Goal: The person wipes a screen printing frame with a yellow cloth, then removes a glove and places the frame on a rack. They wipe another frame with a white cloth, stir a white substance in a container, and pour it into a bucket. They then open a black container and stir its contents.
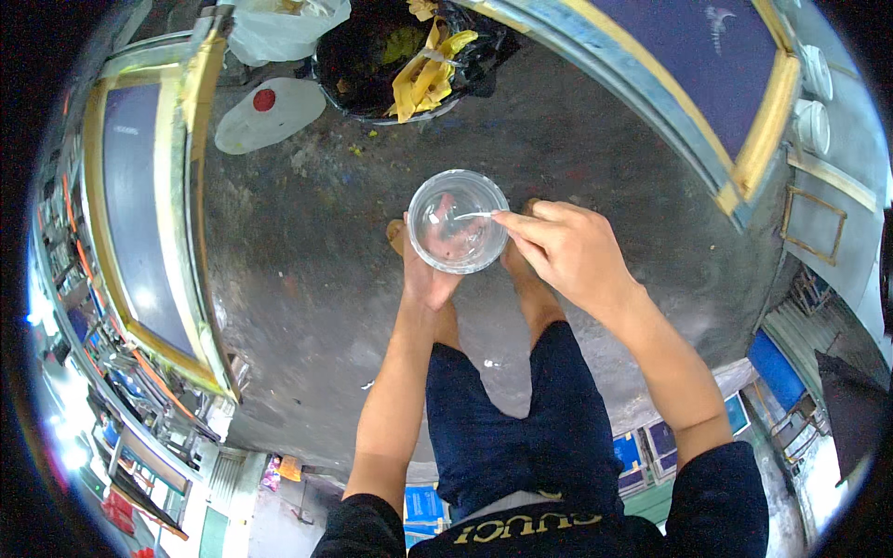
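Observation:
A clear round plastic container (456, 244) is held out over the grey floor, seen from above, with clear contents or reflections inside that I cannot make out. My left hand (428, 286) supports it from beneath, its fingers curled round and partly showing through the plastic. My right hand (563, 249) pinches a thin white stirrer (478, 214), perhaps a plastic spoon, whose far part reaches into the container. My bare legs and feet show below the container, partly hidden by it and by my hands.
A black bin (358, 70) with yellow scraps stands ahead, beside a white bag (274, 28) and a pale oval item (242, 130) with a red spot. Framed screens (135, 205) lean at left, another (688, 65) at upper right. Grey floor (298, 232) lies between them.

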`<state>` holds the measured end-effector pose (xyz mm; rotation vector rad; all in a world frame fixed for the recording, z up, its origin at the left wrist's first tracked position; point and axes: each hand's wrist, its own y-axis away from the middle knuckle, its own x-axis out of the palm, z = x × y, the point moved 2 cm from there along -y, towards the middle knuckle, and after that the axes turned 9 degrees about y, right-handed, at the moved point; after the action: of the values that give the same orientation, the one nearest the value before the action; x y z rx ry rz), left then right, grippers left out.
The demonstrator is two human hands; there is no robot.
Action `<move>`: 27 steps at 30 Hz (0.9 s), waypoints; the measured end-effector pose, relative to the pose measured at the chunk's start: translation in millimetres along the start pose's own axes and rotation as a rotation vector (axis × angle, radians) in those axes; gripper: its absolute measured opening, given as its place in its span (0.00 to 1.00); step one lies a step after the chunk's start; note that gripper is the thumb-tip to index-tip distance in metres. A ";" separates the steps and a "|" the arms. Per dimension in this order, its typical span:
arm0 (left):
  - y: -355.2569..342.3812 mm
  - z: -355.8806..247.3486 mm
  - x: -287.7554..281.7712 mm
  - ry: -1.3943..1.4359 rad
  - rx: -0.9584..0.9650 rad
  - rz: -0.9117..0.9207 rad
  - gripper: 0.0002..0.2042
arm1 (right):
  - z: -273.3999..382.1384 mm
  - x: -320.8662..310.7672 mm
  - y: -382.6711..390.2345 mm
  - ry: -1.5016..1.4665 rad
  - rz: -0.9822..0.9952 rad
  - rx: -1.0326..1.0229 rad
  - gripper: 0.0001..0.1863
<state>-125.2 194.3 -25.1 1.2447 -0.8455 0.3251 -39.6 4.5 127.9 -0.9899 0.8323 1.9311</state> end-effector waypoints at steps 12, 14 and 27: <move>124.6 63.8 93.4 0.026 -0.185 0.042 0.30 | 66.5 -132.1 22.8 0.154 0.141 -0.269 0.36; 160.7 76.7 120.9 0.039 -0.127 0.033 0.31 | 94.5 -173.3 24.3 0.072 0.207 -0.205 0.47; 330.1 61.4 46.3 0.289 0.322 0.574 0.39 | 210.2 -217.2 47.1 -0.183 -0.061 -0.466 0.05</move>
<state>-329.7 234.4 242.2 1.1885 -0.9086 1.1124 -68.3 77.3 423.6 -1.0661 0.2454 2.1717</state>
